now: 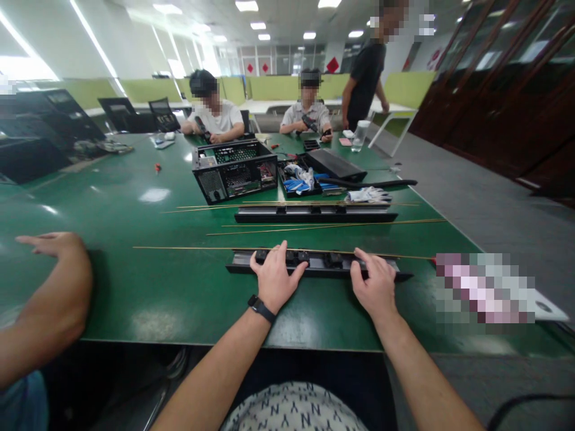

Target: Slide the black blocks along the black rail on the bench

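A long black channel rail (pixel 323 273) with a silvery inner face lies across the green table in front of me. Several small black blocks (pixel 333 260) sit in its channel. My left hand (pixel 277 274), wearing a black watch, grips the rail's left part, fingers over the far edge and thumb by a block. Near the right end, my right hand (pixel 375 282) holds the same rail between thumb and curled fingers. A thin brass-coloured rod (pixel 188 248) runs along the rail's far edge, close to my fingertips. My hands partly cover the blocks.
Beyond lies a second black rail (pixel 314 217), with more thin rods (pixel 278 230) between. Farther back are an open computer case (pixel 236 173), a box of gloves (pixel 302 179) and a black tube (pixel 372 182). A neighbour's arm (pixel 58 281) rests at left; people sit opposite.
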Available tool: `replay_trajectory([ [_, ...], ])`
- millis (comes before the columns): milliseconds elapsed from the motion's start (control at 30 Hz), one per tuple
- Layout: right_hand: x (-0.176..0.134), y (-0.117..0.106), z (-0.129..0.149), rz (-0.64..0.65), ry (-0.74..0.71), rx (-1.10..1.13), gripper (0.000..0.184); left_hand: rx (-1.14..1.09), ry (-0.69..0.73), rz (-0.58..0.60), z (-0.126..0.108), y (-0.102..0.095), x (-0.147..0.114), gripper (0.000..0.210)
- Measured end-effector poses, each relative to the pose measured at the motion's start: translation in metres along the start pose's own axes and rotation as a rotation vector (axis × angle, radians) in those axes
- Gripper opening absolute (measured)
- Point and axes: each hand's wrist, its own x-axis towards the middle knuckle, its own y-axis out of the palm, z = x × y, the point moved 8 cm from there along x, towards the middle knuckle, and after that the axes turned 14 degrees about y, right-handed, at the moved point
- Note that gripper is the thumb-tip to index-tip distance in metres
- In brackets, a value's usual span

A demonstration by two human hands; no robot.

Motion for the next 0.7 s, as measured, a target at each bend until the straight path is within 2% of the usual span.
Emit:
replay_trajectory([
  [233,0.000,0.001,-0.006,-0.020,0.015,-0.021,0.035,-0.021,-0.008,-0.016,0.002,0.002,-0.001,0.068],
  [500,-0.005,0.004,0.012,0.046,-0.076,-0.013,0.040,-0.009,-0.006,0.003,0.000,0.002,0.000,0.068],
  [600,-0.004,0.006,0.007,0.062,-0.033,0.004,0.043,-0.014,-0.004,0.011,-0.001,0.000,0.001,0.068],
  [700,-0.002,0.004,-0.003,0.023,0.042,0.013,0.042,-0.006,-0.008,0.017,-0.001,0.000,0.001,0.068],
])
